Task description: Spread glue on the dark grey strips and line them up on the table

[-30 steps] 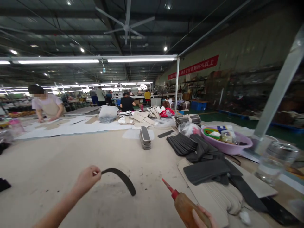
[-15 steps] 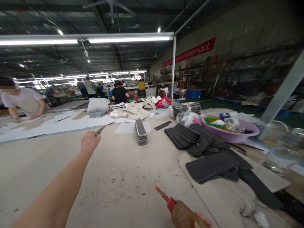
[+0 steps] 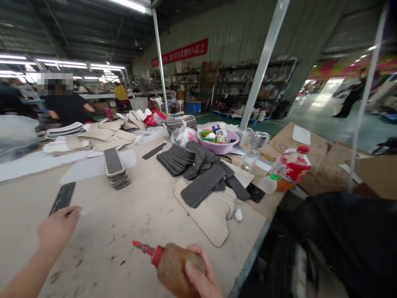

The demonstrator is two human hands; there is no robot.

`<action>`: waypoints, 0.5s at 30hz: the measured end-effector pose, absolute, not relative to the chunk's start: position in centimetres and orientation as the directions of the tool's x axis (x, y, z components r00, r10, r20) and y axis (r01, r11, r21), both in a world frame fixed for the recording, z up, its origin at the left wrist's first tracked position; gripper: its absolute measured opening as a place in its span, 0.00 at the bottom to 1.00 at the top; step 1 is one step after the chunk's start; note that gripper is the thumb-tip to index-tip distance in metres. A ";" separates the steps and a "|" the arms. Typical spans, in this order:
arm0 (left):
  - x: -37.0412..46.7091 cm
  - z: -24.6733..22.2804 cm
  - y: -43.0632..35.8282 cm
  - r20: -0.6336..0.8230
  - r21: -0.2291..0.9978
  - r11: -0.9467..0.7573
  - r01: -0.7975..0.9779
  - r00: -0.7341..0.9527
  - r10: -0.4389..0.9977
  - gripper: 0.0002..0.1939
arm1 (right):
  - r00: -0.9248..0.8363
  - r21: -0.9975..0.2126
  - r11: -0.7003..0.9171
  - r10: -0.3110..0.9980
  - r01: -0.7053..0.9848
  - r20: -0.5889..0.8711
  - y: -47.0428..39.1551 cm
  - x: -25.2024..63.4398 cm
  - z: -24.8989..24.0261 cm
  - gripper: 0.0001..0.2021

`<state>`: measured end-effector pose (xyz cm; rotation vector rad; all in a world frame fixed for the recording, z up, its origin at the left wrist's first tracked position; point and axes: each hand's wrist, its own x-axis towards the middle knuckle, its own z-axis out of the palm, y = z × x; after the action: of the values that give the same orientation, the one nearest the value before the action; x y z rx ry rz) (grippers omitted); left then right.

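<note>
My left hand (image 3: 58,227) is closed, fingers pinched at the near end of a dark grey strip (image 3: 63,195) low over the table. In my right hand (image 3: 203,271) is a brown-stained glue bottle (image 3: 175,265), lying tilted in the grip. Its red nozzle points left. Beyond the hands stands a small stack of grey-topped, pale-edged strips (image 3: 114,163). Farther right, dark grey padded pieces (image 3: 201,184) lie heaped, partly on a fanned pile of beige panels (image 3: 211,225). A single dark strip (image 3: 154,151) lies flat behind the small stack.
A pink basin (image 3: 217,148) of odds and ends stands at the back right. Near it are a glass jar (image 3: 249,160), a phone (image 3: 256,192) and a red-labelled jug (image 3: 291,169). Beige pieces (image 3: 102,134) pile at the back left. A person in black (image 3: 66,108) sits beyond.
The view has turned right, bringing the jug and table edge into sight. My left hand has drawn nearer with the dark strip. More of the glue bottle and my right hand shows.
</note>
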<state>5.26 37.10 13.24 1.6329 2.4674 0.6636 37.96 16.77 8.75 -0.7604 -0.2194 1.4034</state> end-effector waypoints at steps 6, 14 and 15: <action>21.7 12.7 35.5 0.100 0.656 -0.055 0.753 -0.015 0.995 0.18 | 0.235 -0.450 0.061 0.909 -0.891 -0.343 16.3 40.2 11.2 0.25; 33.2 10.9 37.3 0.131 0.672 -0.184 0.717 0.129 0.983 0.22 | 0.252 -0.387 0.125 0.921 -0.914 -0.298 16.1 41.5 12.5 0.22; 33.7 11.0 37.3 0.135 0.670 -0.189 0.718 0.133 0.982 0.19 | 0.253 -0.389 0.128 0.923 -0.912 -0.290 16.2 41.6 12.5 0.22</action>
<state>33.72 37.30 10.97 1.9697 1.6316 0.7856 41.60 16.19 12.50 -0.5471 -0.0241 1.3352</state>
